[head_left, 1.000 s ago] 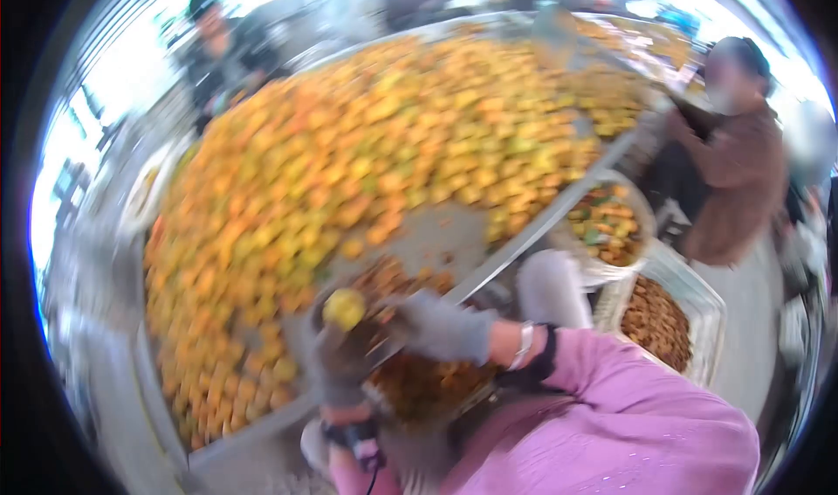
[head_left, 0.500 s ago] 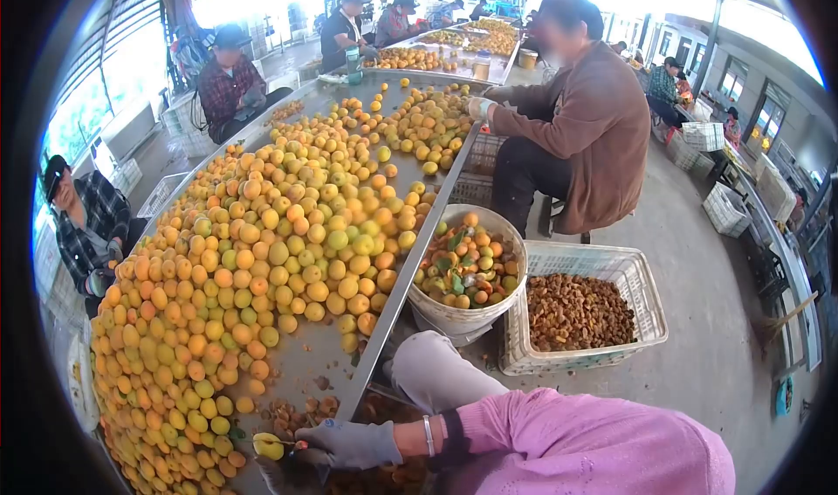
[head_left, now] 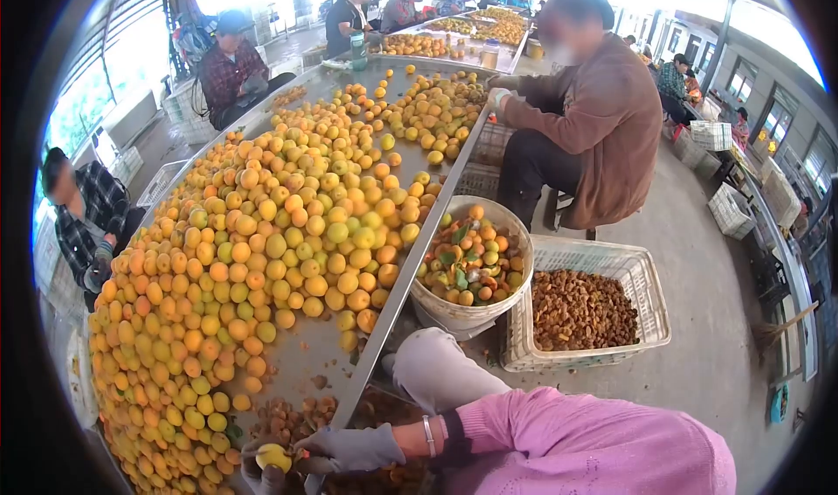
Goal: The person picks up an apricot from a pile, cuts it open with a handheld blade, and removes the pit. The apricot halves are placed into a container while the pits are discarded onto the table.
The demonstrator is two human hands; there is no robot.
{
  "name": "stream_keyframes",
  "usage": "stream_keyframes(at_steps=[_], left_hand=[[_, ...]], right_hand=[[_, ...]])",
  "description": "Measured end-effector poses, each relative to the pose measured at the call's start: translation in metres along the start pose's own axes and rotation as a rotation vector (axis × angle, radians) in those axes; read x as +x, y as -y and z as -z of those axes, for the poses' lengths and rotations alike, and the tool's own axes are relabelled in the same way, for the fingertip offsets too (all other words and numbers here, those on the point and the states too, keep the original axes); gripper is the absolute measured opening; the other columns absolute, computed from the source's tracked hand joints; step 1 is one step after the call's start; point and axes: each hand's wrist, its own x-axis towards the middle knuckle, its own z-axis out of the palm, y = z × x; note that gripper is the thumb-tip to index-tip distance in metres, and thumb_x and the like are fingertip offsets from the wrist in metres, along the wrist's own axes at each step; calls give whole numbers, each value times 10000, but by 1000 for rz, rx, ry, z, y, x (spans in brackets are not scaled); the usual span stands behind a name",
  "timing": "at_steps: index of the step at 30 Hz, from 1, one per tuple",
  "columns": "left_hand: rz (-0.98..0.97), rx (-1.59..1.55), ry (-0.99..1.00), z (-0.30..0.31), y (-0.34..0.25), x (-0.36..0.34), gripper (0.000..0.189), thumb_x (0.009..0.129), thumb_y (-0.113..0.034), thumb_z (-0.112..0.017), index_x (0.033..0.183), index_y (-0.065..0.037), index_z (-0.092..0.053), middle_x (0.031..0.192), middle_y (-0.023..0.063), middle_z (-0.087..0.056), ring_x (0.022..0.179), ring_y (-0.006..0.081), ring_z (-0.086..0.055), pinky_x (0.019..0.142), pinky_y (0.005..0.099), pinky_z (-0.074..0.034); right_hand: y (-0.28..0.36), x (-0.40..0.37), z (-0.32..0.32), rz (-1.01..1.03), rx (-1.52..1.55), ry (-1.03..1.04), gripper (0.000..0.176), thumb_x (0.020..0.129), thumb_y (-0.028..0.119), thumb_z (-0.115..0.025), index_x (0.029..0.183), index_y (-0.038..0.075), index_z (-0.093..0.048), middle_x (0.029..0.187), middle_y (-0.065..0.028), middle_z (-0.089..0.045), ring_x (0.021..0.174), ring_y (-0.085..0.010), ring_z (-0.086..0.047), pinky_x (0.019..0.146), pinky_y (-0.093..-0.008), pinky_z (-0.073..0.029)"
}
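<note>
My left hand (head_left: 260,470), in a dark glove at the bottom edge, has its fingers closed round a yellow fruit (head_left: 274,457). Right beside it, my right hand (head_left: 356,449) in a grey glove is closed on a small red object (head_left: 302,452), too small to identify. Both hands are over the near end of the metal table (head_left: 336,355). Brown fruit pieces (head_left: 292,418) lie just behind them, and a large heap of orange and yellow fruit (head_left: 253,242) spreads up the table.
A white bucket (head_left: 458,314) of fruit and leaves stands right of the table edge, beside a white crate (head_left: 653,307) holding brown pieces. A person in brown (head_left: 602,137) sits beyond. Other people sit left (head_left: 87,220) and farther back (head_left: 234,72).
My left hand and the fruit have shifted slightly, with the left fingers now showing beside the fruit. The view has tilted a little. The person at far left has turned their head.
</note>
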Motion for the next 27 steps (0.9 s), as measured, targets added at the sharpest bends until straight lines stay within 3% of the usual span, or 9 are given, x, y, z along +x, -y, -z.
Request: stream_keyframes(at_steps=[2,3,6,10,13,18,20,21,27], left_hand=[[-292,471,-323,-22,20,-8,274,934,-223,-645,1102,-16,-584,1032,110,-616,954,213,-596,821,322,-496],[-92,-121,-390,-67,-5,-6,361,948,-297,-623,1139,3,-562,1060,124,-600,941,225,-593,817,352,-498],[-318,620,-313,-63,-11,-16,483,961,-402,-581,1221,2,-527,1116,117,-580,968,227,-586,839,355,-496],[54,-20,-369,-18,-14,-8,575,916,-473,-625,1257,-26,-506,1143,126,-579,1042,270,-573,948,331,-444],[-174,245,17,18,-17,3,413,861,-408,-627,940,-12,-543,830,44,-524,688,157,-524,645,280,-433],[-331,698,-146,15,-2,-2,445,953,-431,-546,1053,2,-564,1081,78,-535,932,174,-540,816,309,-443],[-136,-131,-368,-8,23,-8,458,1006,-409,-474,1225,-12,-535,1186,97,-525,1042,189,-528,895,334,-435],[-761,622,-589,-33,45,-4,451,954,-341,-600,1268,-33,-502,1069,107,-595,980,210,-612,768,325,-557],[-302,-142,-332,-1,16,-13,361,925,-257,-654,1172,-28,-526,1005,70,-589,800,184,-602,685,317,-541]], right_hand=[[-9,7,-10,71,93,-102,380,980,356,-548,1059,-13,-588,911,-140,-647,807,-258,-596,743,-364,-475],[-8,7,-12,74,96,-102,380,980,356,-548,1059,-13,-588,911,-140,-647,807,-258,-596,743,-364,-475],[-1,8,-12,-23,315,-7,384,977,343,-558,1052,-33,-582,880,-147,-644,788,-227,-592,719,-359,-469],[14,11,-3,88,149,65,388,968,334,-568,1010,-51,-589,787,-145,-618,741,-190,-568,683,-355,-464],[7,11,-10,12,128,167,406,966,351,-559,980,-53,-599,755,-135,-608,718,-179,-554,669,-350,-465],[25,2,-17,-60,224,81,431,971,376,-537,941,-48,-613,736,-90,-602,704,-151,-542,655,-342,-465],[37,0,-18,-130,515,31,419,978,364,-528,922,-41,-617,727,-64,-597,714,-126,-535,656,-328,-463],[33,1,-21,-130,516,34,419,978,364,-528,922,-41,-617,727,-64,-597,714,-126,-535,656,-328,-463],[23,6,-17,53,238,72,392,972,336,-536,867,-40,-580,712,-29,-572,700,-102,-474,645,-316,-432]])
